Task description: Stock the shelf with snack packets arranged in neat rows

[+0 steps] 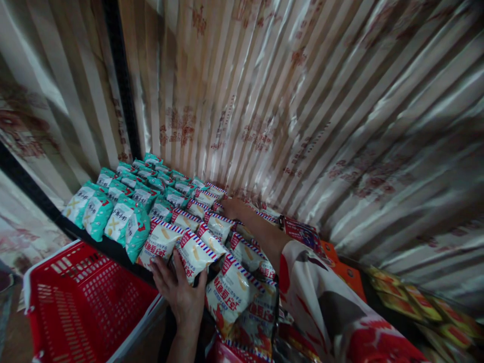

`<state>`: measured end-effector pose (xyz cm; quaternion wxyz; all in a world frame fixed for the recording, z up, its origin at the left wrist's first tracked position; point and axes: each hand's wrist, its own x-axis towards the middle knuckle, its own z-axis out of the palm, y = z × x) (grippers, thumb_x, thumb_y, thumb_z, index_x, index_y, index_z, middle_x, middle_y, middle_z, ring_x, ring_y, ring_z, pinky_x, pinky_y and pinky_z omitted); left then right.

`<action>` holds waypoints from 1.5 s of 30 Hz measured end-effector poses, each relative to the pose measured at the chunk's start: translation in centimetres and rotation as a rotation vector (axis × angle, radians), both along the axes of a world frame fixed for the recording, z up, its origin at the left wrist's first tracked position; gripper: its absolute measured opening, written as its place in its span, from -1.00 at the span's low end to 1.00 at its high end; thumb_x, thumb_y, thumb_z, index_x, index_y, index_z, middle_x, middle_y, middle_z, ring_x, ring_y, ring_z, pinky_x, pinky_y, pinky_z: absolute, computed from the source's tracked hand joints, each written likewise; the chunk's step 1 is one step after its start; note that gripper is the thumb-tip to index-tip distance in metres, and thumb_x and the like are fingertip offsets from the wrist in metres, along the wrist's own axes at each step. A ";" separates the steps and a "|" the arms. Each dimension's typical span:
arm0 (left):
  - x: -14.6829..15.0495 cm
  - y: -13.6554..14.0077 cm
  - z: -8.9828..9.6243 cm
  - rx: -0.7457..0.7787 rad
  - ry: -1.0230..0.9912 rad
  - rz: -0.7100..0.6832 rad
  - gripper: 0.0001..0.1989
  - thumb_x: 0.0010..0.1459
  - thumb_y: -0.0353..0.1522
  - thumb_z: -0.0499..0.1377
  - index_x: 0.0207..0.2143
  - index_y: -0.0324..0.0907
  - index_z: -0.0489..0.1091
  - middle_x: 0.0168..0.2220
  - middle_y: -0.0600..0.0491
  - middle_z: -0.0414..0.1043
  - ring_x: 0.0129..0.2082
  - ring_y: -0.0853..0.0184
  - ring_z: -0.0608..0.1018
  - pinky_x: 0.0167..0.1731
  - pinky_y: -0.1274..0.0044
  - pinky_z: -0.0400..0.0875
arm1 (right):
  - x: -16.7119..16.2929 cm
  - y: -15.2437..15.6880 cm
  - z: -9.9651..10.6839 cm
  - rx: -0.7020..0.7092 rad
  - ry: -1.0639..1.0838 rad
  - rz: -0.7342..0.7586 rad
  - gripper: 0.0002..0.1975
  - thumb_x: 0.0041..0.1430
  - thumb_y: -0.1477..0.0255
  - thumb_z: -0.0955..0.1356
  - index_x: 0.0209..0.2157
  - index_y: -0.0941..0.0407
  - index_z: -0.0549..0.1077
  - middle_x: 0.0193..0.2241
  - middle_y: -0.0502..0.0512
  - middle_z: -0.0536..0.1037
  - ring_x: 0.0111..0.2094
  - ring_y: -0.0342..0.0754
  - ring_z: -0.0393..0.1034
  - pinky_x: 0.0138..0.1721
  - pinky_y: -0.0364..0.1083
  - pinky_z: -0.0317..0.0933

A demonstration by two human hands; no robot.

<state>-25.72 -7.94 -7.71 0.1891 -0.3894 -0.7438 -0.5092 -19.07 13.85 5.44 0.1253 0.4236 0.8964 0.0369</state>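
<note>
My left hand [182,296] lies against the lower front of a white snack bag [193,254] with red lettering and a striped top edge. Its fingers and thumb are spread, and the fingertips also touch the neighbouring white bag [159,244]. My right arm reaches across the rows to the back, where my right hand [231,207] is down among the white bags near the curtain. Its fingers are hidden, so whether it grips anything cannot be seen. Another white bag [228,292] leans at the front, to the right of my left hand.
Rows of teal snack bags [120,217] stand to the left. A red plastic basket [86,297] sits at the lower left. Behind the display hangs a pleated, printed curtain [264,101]. Orange packs [348,277] and yellow packs [401,297] lie to the right.
</note>
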 end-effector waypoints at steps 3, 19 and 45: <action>0.0 0.0 0.0 -0.012 0.000 0.001 -0.11 -0.03 -0.20 0.26 0.27 -0.09 -0.13 0.33 -0.19 -0.41 0.27 -0.15 -0.14 0.15 0.01 -0.06 | -0.1 -0.1 -0.1 0.001 -0.032 -0.016 -0.65 0.11 0.38 0.30 -0.06 0.19 0.41 -0.09 0.34 0.49 -0.05 0.14 0.38 -0.12 0.02 0.27; -0.2 -0.9 -0.5 -0.035 0.022 -0.026 -0.06 -0.01 -0.13 0.23 0.28 -0.26 -0.19 0.31 -0.33 -0.39 0.28 -0.13 -0.22 0.17 0.04 -0.13 | 4.3 -3.1 3.0 -0.051 0.261 -0.042 -0.66 0.23 0.27 0.22 -0.06 0.11 0.43 -0.15 0.10 0.53 -0.15 -0.07 0.40 -0.13 -0.15 0.18; 0.5 -0.8 -0.5 0.132 -0.086 -0.130 -0.49 0.17 -0.27 0.08 0.15 -0.25 0.16 0.24 -0.28 -0.02 0.26 0.06 0.00 0.17 0.17 -0.02 | 11.1 -13.8 2.6 -0.135 0.243 -0.028 -0.74 0.17 0.35 0.25 -0.16 0.13 0.45 -0.24 0.15 0.55 -0.26 -0.01 0.42 -0.32 -0.15 0.13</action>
